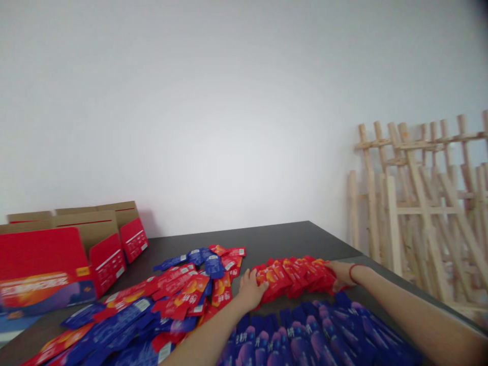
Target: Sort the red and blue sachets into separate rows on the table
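Observation:
A row of overlapping red sachets (292, 277) with orange printing lies across the dark table. My left hand (249, 291) is at the row's left end, fingers curled against the outermost sachets. At the opposite end my right hand (342, 274), with a red cord at the wrist, closes on the last sachets; some of its fingers are hidden. Just below, nearer to me, a row of blue-purple sachets (297, 338) overlaps in the same way. Left of my left arm is a loose pile of mixed red sachets (186, 292) and blue sachets (129, 320).
Open red cardboard boxes (46, 269) with brown insides stand at the table's left. A pale wall (229, 127) rises behind the dark table (274, 234). Light wooden frames (415, 213) lean against it on the right, beyond the table's edge.

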{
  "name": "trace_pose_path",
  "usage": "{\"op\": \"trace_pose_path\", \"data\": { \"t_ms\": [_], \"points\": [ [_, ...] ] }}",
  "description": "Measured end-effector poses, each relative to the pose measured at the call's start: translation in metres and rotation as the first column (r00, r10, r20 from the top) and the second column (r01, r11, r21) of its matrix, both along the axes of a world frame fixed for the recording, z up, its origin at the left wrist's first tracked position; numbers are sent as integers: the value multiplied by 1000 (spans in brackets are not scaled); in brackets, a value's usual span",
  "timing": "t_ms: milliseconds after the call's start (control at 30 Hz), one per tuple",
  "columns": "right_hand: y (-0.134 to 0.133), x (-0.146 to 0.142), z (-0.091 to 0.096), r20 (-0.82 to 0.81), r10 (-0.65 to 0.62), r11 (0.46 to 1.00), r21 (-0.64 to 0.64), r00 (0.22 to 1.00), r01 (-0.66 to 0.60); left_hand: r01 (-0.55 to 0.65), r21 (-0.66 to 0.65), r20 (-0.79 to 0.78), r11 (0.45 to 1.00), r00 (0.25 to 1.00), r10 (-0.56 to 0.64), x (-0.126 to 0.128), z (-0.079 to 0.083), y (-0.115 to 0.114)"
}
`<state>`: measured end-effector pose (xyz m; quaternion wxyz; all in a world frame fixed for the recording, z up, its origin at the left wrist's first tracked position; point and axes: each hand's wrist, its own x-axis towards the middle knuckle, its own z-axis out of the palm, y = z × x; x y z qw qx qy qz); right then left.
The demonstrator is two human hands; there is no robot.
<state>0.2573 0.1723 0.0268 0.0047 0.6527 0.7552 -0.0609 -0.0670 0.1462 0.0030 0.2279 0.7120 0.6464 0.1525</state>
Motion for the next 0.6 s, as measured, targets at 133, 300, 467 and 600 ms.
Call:
{"op": "trace_pose_path", "data": {
  "t_ms": [133,300,467,600],
  "points": [
    [4,3,-5,68,1,999,-37,998,1,-22,65,54,998,998,18,-29,23,-19],
    [-1,-41,3,130,65,974,208,989,-91,67,275,-1,959,998,-70,-127,63,-119],
    [-82,-198,12,-163,560,827,162,812,-538,-250,128,-268,960,923,277,-202,58,-237],
    [-153,-312,14,-303,696,707,132,651,-695,-241,-78,-366,968,910,197,-210,31,-259]
  ]
}}
